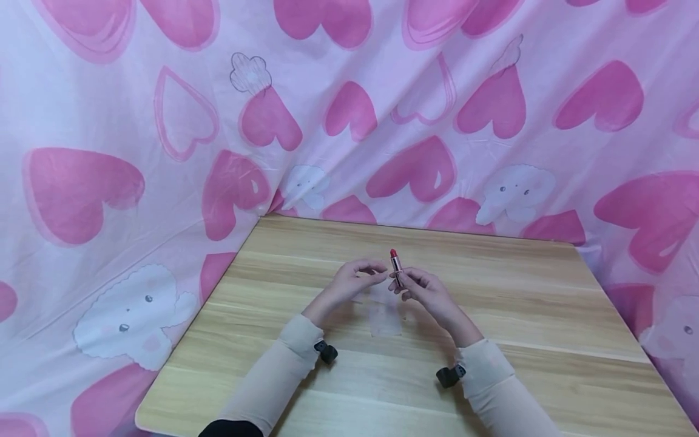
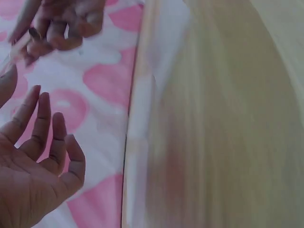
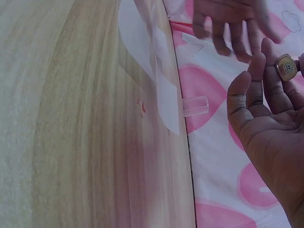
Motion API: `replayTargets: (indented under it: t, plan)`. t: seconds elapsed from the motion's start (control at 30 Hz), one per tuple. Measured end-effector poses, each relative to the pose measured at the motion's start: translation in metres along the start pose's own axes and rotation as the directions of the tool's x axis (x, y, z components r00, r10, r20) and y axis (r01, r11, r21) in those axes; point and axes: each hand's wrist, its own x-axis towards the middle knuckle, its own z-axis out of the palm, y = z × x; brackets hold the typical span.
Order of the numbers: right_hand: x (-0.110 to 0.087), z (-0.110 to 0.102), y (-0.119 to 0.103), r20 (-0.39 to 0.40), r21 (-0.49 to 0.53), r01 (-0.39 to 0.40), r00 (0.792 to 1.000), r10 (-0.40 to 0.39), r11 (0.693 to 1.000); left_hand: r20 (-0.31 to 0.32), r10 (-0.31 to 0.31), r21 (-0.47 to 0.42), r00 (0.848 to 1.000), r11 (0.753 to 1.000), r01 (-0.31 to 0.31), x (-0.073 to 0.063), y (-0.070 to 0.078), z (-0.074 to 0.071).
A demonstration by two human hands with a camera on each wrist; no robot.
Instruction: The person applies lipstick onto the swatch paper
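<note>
An uncapped lipstick (image 1: 396, 265) with a red bullet and a shiny metallic tube stands nearly upright above the table. My right hand (image 1: 434, 295) pinches its lower part between thumb and fingers. In the right wrist view the lipstick's gold base (image 3: 286, 67) shows beside the fingers. Just left of the lipstick is my left hand (image 1: 352, 282), its fingers relaxed and holding nothing. The left wrist view shows those fingers (image 2: 58, 137) spread and slightly bent. Beneath the hands lies a thin whitish sheet (image 1: 385, 320), partly hidden by them.
A small clear cap-like piece (image 3: 195, 106) stands at the sheet's side in the right wrist view. A red smear (image 3: 141, 108) marks that area. The wooden table (image 1: 546, 315) meets a pink heart-patterned cloth (image 1: 409, 170) at its back and sides.
</note>
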Motion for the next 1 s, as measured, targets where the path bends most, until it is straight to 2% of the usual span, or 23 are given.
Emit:
replayTargets:
  t: [0.17,0.27,0.3,0.37,0.43,0.5,0.53,0.6,0.63,0.7,0.83,1.0]
  plan:
    - [0.001,0.0,0.003,-0.031,-0.016,-0.016,0.999,0.015,1.0,0.009,-0.03,0.172,1.0,0.985,0.028,-0.011,-0.016,-0.024]
    - [0.003,-0.001,0.005,-0.056,-0.046,-0.022,0.998,0.02,0.999,0.023,-0.071,0.314,0.997,0.947,0.06,-0.016,-0.023,-0.038]
    - [0.003,-0.001,0.006,-0.066,-0.065,-0.025,0.998,0.021,0.998,0.031,-0.079,0.377,0.996,0.924,0.062,-0.017,-0.025,-0.042]
    - [0.004,-0.001,0.008,-0.087,-0.114,-0.034,0.996,0.024,0.993,0.049,-0.083,0.508,0.995,0.86,0.046,-0.018,-0.027,-0.05]
    - [0.005,0.0,0.009,-0.103,-0.191,-0.034,0.995,0.014,0.981,0.068,-0.092,0.628,0.993,0.778,0.029,-0.019,-0.03,-0.056]
    - [0.006,0.002,0.011,-0.114,-0.298,-0.027,0.993,-0.008,0.954,0.083,-0.128,0.699,0.988,0.714,0.034,-0.019,-0.031,-0.061]
    - [0.007,0.002,0.012,-0.116,-0.354,-0.023,0.993,-0.02,0.935,0.09,-0.152,0.718,0.984,0.695,0.041,-0.019,-0.032,-0.062]
    - [0.008,0.004,0.014,-0.114,-0.457,-0.011,0.992,-0.047,0.89,0.104,-0.211,0.737,0.972,0.673,0.067,-0.019,-0.034,-0.065]
    - [0.008,0.005,0.016,-0.114,-0.497,-0.012,0.992,-0.052,0.868,0.111,-0.236,0.74,0.965,0.668,0.078,-0.019,-0.035,-0.065]
    - [0.008,0.006,0.017,-0.113,-0.543,-0.019,0.992,-0.051,0.84,0.123,-0.271,0.732,0.955,0.674,0.097,-0.019,-0.036,-0.065]
    - [0.009,0.011,0.016,-0.115,-0.571,-0.052,0.993,-0.018,0.82,0.139,-0.288,0.718,0.947,0.688,0.104,-0.02,-0.037,-0.064]
    - [0.011,0.016,0.015,-0.119,-0.598,-0.079,0.993,0.009,0.798,0.141,-0.287,0.691,0.947,0.714,0.113,-0.022,-0.039,-0.064]
